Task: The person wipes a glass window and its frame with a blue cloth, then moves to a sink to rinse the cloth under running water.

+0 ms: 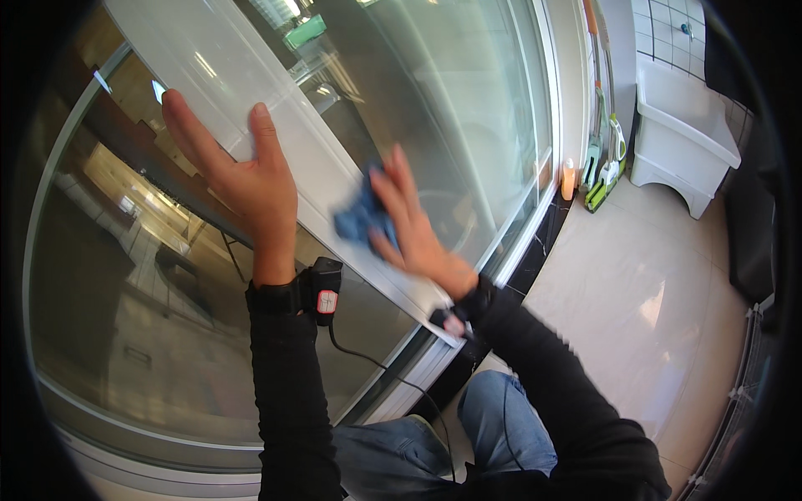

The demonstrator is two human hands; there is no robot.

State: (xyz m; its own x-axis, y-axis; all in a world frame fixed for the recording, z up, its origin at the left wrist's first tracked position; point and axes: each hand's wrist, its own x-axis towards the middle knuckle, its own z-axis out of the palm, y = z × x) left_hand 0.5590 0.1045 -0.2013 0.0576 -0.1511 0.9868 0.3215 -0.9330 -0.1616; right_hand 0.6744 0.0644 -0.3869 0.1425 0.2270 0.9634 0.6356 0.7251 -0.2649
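A wide white door frame (pixel 313 160) runs diagonally between panes of glass. In my right hand (pixel 416 235), blurred, is a crumpled blue cloth (pixel 358 216), held against or just over the frame's right edge. My left hand (pixel 241 169) has its fingers spread and holds nothing; it lies over the frame's left edge and the dark glass pane (pixel 182 313), and whether it touches them I cannot tell. Both wrists wear black straps with small devices, and a thin cable hangs from the left one. The right glass pane (pixel 438 125) shows reflections.
Beyond the door track (pixel 526 241) and its black stone sill (pixel 542 250) lies a pale tiled floor (pixel 626 269). Upright against the wall are green-and-white mops (pixel 606 181) and an orange bottle (pixel 568 180). A white plastic utility sink (pixel 683 131) stands at the upper right.
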